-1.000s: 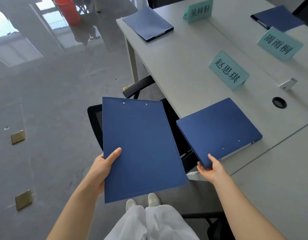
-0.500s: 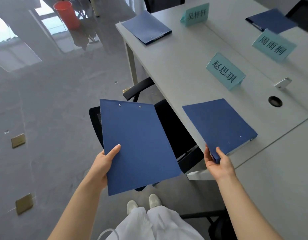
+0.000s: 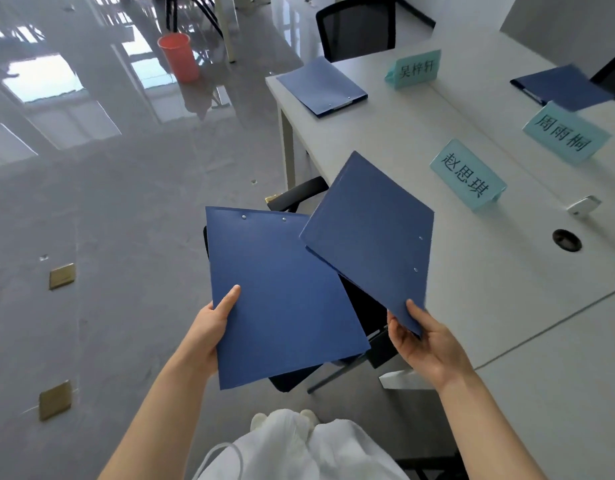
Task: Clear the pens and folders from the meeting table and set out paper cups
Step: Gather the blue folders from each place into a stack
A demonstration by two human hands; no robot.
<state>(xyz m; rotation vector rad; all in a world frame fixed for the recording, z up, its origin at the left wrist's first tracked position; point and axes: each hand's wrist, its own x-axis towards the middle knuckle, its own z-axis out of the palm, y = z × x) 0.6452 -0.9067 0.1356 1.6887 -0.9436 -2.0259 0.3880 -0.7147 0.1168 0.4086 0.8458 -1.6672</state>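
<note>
Folders [image 3: 285, 292] gripped in both hands [image 3: 209, 327]

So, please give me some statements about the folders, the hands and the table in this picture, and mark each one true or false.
1. Each hand holds one blue folder: the left hand grips the left folder, the right hand grips the right folder. True.
2. The right folder lies flat on the table. False: it is lifted and tilted, off the table.
3. Two more folders lie on the table, the near-corner folder and the far folder. True.
4. Paper cups stand on the table. False: none is visible.
5. Three name cards stand on the table. True.
</note>
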